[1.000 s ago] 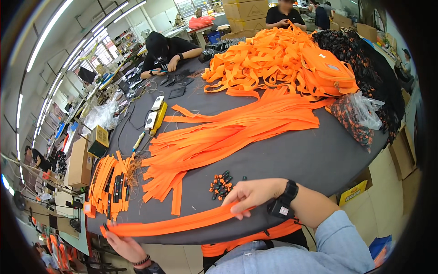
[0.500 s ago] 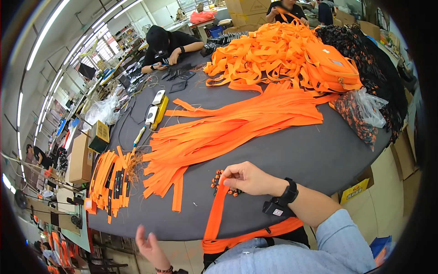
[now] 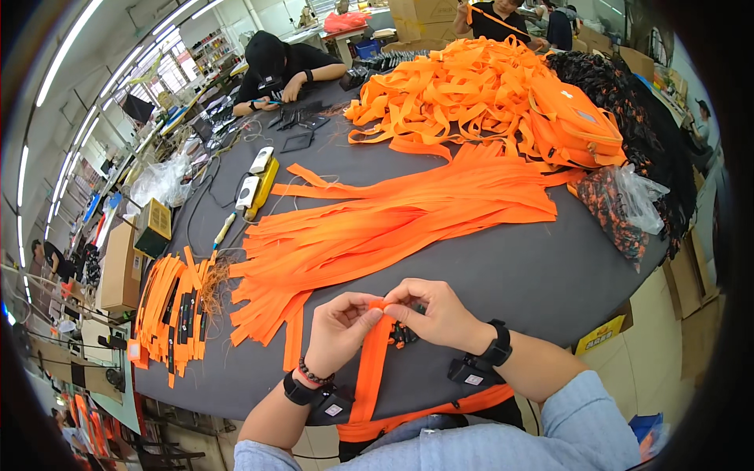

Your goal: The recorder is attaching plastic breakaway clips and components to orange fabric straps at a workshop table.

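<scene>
My left hand [image 3: 336,331] and my right hand [image 3: 438,314] meet over the near part of the grey table, fingertips pinched on the top end of an orange zipper tape [image 3: 371,377]. From there the tape hangs down over the table edge to more orange tape [image 3: 481,399] lying across my lap. Small black and orange pieces [image 3: 403,336], perhaps zipper sliders, lie just under my right hand and are partly hidden by it. Beyond my hands spreads a long bundle of flat orange tapes [image 3: 393,224].
Short orange strips with black labels [image 3: 177,318] lie at the left edge, near a yellow-and-white power strip [image 3: 258,188]. Farther back are a heap of orange webbing [image 3: 448,90], an orange bag [image 3: 577,118] and a plastic bag of small parts [image 3: 616,216]. Two people work across the table.
My left hand has come up from below the table edge and joined my right hand at the tape's end. The view has shifted slightly. The far person now holds a strip stretched out.
</scene>
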The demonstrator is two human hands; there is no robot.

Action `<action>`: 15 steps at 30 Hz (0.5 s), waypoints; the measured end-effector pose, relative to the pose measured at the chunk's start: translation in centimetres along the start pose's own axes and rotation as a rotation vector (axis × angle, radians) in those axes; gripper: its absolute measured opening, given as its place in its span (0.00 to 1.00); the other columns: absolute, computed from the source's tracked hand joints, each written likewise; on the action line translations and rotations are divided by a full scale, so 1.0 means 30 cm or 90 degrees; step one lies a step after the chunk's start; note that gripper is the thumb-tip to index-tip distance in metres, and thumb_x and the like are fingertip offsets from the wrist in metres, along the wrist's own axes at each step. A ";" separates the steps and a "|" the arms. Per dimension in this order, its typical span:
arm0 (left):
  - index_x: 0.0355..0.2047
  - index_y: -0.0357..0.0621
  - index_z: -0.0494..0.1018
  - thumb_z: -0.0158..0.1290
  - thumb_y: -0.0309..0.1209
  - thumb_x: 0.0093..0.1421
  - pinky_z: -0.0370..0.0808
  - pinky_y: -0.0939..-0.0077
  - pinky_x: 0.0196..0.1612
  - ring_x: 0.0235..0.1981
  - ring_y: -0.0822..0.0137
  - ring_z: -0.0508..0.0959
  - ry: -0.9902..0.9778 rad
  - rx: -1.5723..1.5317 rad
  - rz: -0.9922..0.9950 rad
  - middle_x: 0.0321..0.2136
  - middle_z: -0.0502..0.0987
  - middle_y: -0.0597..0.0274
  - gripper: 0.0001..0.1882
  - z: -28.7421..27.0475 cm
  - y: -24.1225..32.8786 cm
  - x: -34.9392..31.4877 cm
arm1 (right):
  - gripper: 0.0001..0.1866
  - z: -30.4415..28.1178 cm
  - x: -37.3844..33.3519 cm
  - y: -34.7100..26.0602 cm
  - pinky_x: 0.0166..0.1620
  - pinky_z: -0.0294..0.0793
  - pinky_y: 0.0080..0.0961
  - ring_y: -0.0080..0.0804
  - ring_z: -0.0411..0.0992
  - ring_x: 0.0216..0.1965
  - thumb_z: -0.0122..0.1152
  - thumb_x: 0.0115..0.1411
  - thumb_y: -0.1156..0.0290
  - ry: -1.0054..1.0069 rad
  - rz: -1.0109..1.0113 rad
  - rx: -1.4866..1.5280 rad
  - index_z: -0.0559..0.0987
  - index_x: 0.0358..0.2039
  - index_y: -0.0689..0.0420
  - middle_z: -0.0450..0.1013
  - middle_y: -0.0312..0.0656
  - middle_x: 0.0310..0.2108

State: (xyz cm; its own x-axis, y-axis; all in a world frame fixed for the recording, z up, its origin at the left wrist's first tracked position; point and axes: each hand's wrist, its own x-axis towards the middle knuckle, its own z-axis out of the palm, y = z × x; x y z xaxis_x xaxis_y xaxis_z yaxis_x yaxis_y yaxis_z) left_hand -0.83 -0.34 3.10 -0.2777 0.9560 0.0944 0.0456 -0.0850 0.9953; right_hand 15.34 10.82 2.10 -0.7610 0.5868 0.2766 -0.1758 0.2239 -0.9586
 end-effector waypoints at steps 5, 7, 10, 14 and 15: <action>0.35 0.34 0.76 0.57 0.21 0.58 0.71 0.87 0.32 0.28 0.82 0.73 0.041 0.032 0.022 0.30 0.78 0.66 0.05 -0.004 -0.045 -0.020 | 0.04 0.020 0.000 0.020 0.34 0.70 0.23 0.30 0.71 0.27 0.63 0.56 0.75 -0.012 -0.152 -0.200 0.78 0.32 0.60 0.72 0.38 0.26; 0.33 0.35 0.75 0.55 0.23 0.59 0.71 0.86 0.31 0.27 0.81 0.74 0.034 0.002 -0.048 0.29 0.78 0.65 0.03 -0.010 -0.036 -0.025 | 0.04 0.016 0.008 0.031 0.34 0.69 0.24 0.33 0.70 0.28 0.63 0.53 0.77 -0.024 -0.260 -0.323 0.78 0.30 0.58 0.71 0.38 0.25; 0.31 0.38 0.73 0.52 0.26 0.62 0.73 0.84 0.30 0.26 0.78 0.75 0.073 -0.231 -0.209 0.26 0.77 0.65 0.04 -0.022 -0.045 -0.028 | 0.06 0.026 0.023 0.021 0.33 0.66 0.25 0.33 0.69 0.25 0.67 0.50 0.79 -0.021 -0.405 -0.369 0.78 0.27 0.58 0.71 0.36 0.23; 0.37 0.40 0.70 0.49 0.33 0.65 0.77 0.79 0.34 0.30 0.72 0.79 0.126 -0.357 -0.256 0.29 0.77 0.62 0.09 -0.029 -0.058 -0.019 | 0.05 0.022 0.024 0.004 0.31 0.67 0.24 0.31 0.69 0.24 0.65 0.50 0.81 0.018 -0.403 -0.293 0.78 0.27 0.58 0.71 0.37 0.23; 0.39 0.39 0.70 0.50 0.34 0.66 0.77 0.79 0.35 0.31 0.72 0.79 0.138 -0.365 -0.246 0.31 0.77 0.62 0.10 -0.025 -0.046 -0.012 | 0.05 0.009 0.022 0.007 0.31 0.68 0.24 0.31 0.70 0.25 0.64 0.51 0.81 0.065 -0.358 -0.267 0.78 0.28 0.58 0.71 0.37 0.24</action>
State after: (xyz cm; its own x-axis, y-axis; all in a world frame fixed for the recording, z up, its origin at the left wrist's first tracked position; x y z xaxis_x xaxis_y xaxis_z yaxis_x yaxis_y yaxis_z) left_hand -1.50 -0.79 1.70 -0.3594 0.8754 -0.3232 -0.5885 0.0562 0.8066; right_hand 14.64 11.04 2.06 -0.5597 0.3599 0.7465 -0.2536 0.7832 -0.5678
